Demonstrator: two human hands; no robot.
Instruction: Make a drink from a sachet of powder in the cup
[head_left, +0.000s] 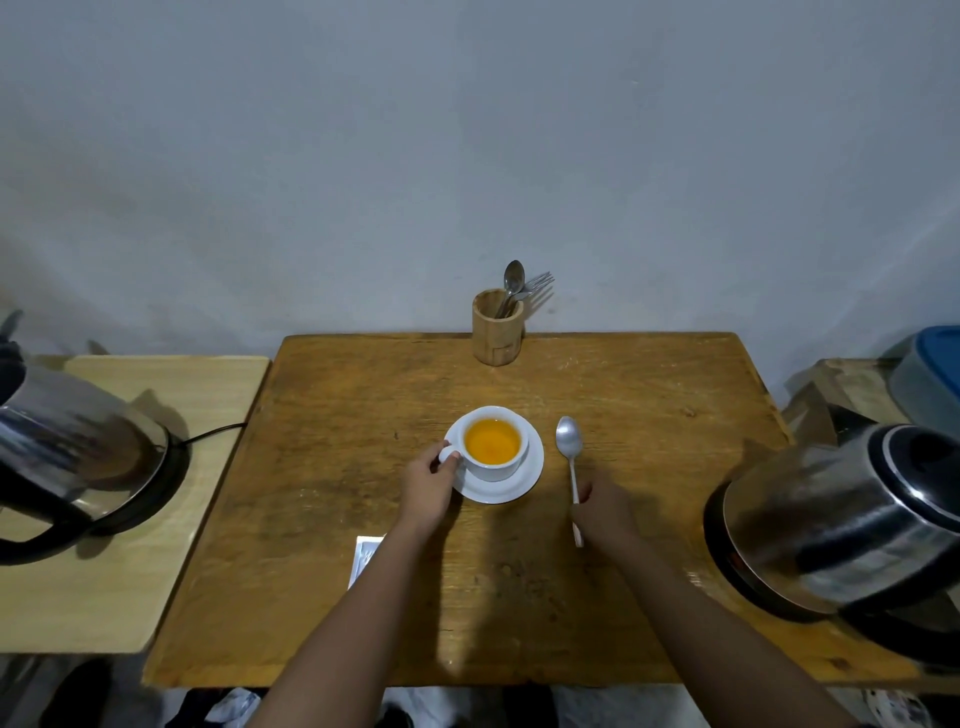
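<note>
A white cup (493, 465) full of orange drink (492, 441) stands on a white saucer (524, 486) in the middle of the wooden table (363, 395). My left hand (432, 488) pinches the cup's handle at its left side. A metal spoon (570, 457) lies flat on the table to the right of the saucer, bowl pointing away. My right hand (602, 506) rests on the spoon's handle with fingers around it. A white sachet (366, 558) lies on the table beside my left forearm, partly hidden by it.
A wooden holder (496, 332) with a spoon and forks stands at the table's far edge. One steel kettle (72, 457) sits on a lighter side table at left, another kettle (841, 525) on the table's right edge. A blue-lidded container (930, 374) is at far right.
</note>
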